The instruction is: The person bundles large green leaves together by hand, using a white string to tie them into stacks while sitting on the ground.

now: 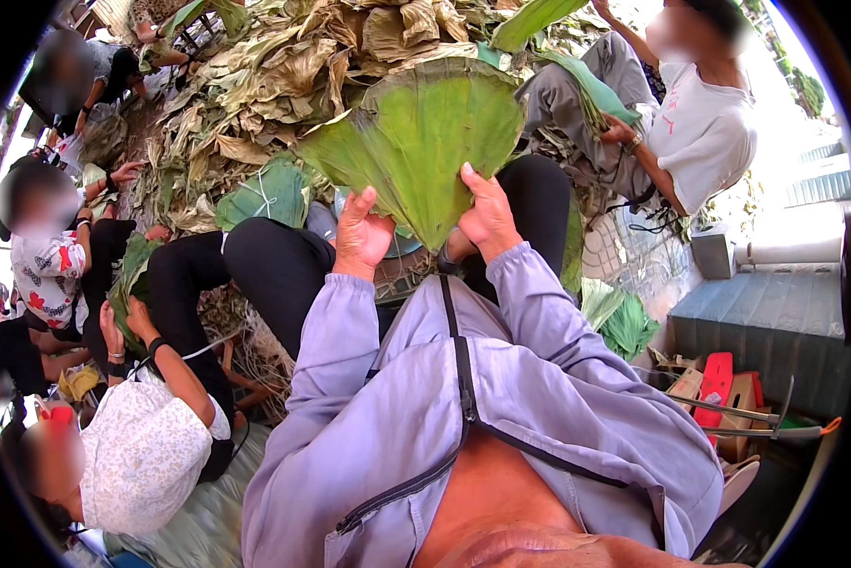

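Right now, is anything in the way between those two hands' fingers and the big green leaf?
Nothing visible is: the left fingers and right fingers hold the big green leaf directly, at opposite side edges.

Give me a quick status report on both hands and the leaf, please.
Left hand and right hand gripping opposite edges of the green leaf. Leaf fanned out, pointed end toward the body. Dried-leaf pile beyond.

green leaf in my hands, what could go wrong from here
The leaf might tear if the left hand and right hand, gripping its opposite sides, pull apart. Its far edge, which looks brownish, could crack if bent. If let go, it might slip into the pile of dry leaves just beyond it.
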{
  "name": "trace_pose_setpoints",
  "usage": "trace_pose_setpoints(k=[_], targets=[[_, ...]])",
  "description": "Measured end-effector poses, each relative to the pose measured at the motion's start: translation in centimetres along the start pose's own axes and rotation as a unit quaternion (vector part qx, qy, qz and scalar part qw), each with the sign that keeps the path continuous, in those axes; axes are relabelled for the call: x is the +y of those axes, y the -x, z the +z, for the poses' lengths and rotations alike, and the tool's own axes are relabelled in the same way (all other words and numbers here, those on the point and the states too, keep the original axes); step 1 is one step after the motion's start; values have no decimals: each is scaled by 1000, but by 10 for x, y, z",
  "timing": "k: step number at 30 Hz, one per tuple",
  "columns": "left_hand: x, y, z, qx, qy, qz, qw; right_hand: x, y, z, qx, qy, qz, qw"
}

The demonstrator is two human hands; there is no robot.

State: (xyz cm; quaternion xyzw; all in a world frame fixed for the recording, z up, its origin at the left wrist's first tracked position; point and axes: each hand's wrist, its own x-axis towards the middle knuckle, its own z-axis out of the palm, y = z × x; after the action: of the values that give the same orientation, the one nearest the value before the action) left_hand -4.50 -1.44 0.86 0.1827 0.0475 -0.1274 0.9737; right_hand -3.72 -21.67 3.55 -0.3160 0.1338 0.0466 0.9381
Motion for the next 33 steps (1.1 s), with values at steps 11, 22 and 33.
trace_pose_setpoints(k=[11,22,33], targets=[[-19,30,5,88,-186,6,979,-22,-3,-4,-1,14,-27,1000],[10,48,-17,134,-250,106,953,-53,-24,-7,10,194,-122,973],[7,49,9,77,-157,-3,985,-50,-32,12,7,230,-170,958]])
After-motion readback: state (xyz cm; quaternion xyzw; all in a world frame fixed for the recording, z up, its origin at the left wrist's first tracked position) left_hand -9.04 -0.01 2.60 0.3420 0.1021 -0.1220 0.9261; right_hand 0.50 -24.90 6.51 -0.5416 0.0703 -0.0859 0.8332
